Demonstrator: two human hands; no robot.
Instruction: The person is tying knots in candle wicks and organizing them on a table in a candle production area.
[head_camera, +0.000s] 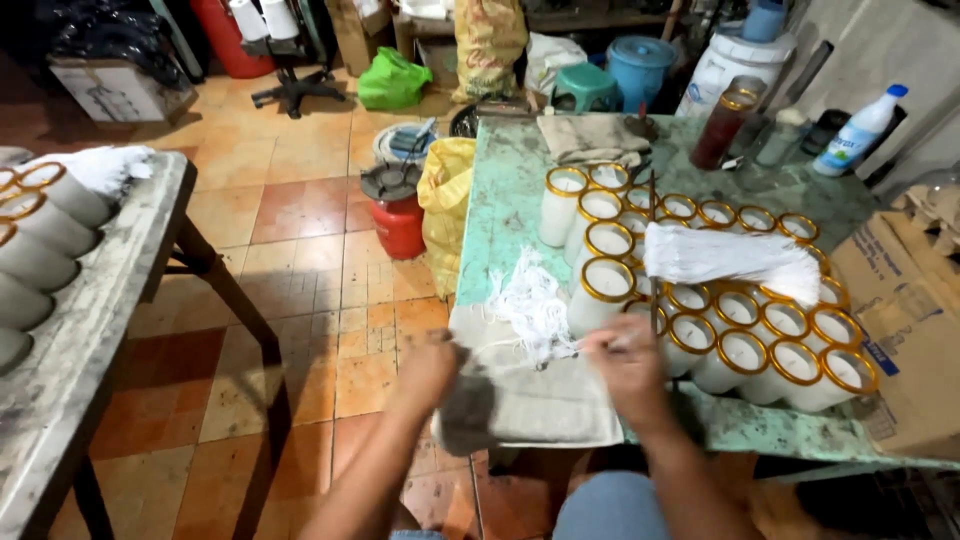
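Both hands (530, 365) rest on a cloth (530, 400) at the desk's (500, 200) near edge. A heap of wicks (530, 300) lies just beyond them, rows of candle glasses (740, 330) to their right, a wick bundle (730, 258) atop those.

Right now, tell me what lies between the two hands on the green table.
In the head view, between the left hand and the right hand lies a grey cloth with a loose tangle of white wicks on it, at the green table's near edge.

Both forearms reach forward, left hand (428, 368) and right hand (628, 362) with fingers curled, blurred
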